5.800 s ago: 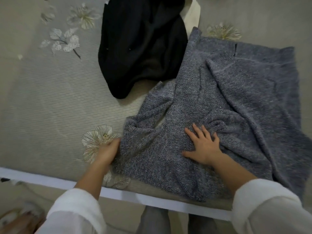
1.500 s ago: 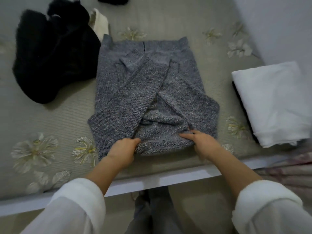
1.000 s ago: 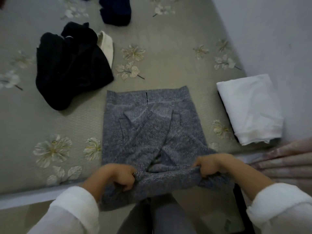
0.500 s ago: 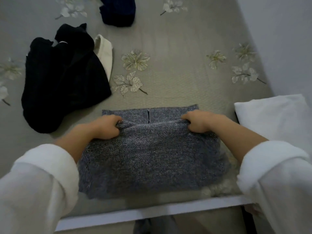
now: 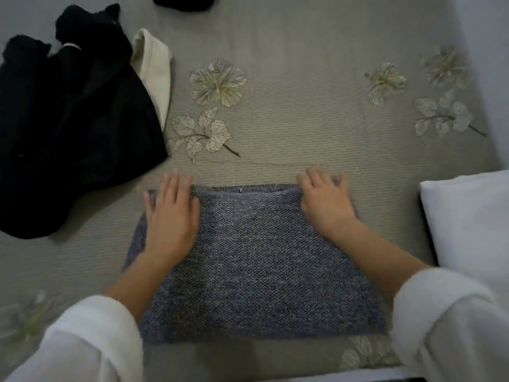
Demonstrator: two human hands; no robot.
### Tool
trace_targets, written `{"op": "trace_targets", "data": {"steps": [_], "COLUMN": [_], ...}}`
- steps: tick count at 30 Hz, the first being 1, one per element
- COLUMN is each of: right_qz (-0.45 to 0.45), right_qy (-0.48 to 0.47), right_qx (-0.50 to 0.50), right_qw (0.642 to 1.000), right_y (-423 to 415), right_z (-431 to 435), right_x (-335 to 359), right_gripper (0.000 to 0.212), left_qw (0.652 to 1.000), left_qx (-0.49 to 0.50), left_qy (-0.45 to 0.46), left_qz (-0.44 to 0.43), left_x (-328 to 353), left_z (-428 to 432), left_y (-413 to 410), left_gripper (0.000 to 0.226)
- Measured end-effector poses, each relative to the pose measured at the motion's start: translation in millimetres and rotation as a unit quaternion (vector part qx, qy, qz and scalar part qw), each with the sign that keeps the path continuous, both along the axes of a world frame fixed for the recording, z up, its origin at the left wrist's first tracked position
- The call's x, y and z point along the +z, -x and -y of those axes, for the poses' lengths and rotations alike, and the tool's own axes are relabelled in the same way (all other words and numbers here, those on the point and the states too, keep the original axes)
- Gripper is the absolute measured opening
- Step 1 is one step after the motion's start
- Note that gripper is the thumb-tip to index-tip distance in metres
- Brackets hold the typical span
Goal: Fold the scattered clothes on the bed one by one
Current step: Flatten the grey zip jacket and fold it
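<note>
A grey knit sweater (image 5: 256,260) lies folded into a flat rectangle on the bed near the front edge. My left hand (image 5: 170,216) rests flat on its far left corner, fingers spread. On the far right corner my right hand (image 5: 325,202) presses flat in the same way. Neither hand grips the cloth. A crumpled black garment (image 5: 68,128) lies unfolded at the left, with a cream piece (image 5: 154,70) sticking out from under it.
A folded white cloth (image 5: 468,224) sits at the right edge of the bed. Another dark garment (image 5: 184,1) shows at the top edge. The bed cover (image 5: 303,119) is beige with embroidered flowers. A pale wall (image 5: 484,51) runs along the right.
Both hands carried the sweater's near half up and over onto its far half, then let go of the edge. They now lie flat on the folded sweater.
</note>
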State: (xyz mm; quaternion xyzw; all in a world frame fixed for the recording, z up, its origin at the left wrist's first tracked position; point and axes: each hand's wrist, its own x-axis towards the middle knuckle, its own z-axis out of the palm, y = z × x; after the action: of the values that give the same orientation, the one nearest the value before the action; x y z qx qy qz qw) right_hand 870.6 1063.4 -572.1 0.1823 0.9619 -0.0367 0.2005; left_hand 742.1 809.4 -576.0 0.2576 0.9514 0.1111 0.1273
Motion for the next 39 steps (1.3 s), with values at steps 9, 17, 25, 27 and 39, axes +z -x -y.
{"op": "trace_targets", "data": {"steps": [9,17,25,27,39], "right_qz": [0.017,0.065,0.009,-0.042,-0.056], "right_qy": [0.133,0.173,0.11,0.11,0.408], "right_qx": [-0.092,-0.082,-0.206,-0.325,-0.636], "right_qw": [0.987,0.979,0.972,0.938,0.653], "right_y": [-60.5,-39.8,-118.9,-123.7,-118.9], "right_z": [68.9,47.5,26.5,33.2,10.2], "right_x": [-44.8,-42.1,-29.9,-27.7,1.1], "right_gripper": [0.058,0.054,0.065,0.07,0.035], "left_qw": [0.987,0.984,0.955,0.933,0.794], "left_qx": [-0.064,-0.062,0.197,0.267,0.426], "left_qy": [0.113,0.101,0.082,0.022,-0.106], "left_qz": [0.1,0.131,0.204,0.242,0.42], "left_x": [-47.8,-53.1,-32.6,-30.2,1.2], "left_z": [-0.7,-2.4,79.8,96.7,118.6], "left_y": [-67.6,-55.8,-37.6,-33.2,-24.6], "left_gripper": [0.056,0.057,0.077,0.089,0.041]}}
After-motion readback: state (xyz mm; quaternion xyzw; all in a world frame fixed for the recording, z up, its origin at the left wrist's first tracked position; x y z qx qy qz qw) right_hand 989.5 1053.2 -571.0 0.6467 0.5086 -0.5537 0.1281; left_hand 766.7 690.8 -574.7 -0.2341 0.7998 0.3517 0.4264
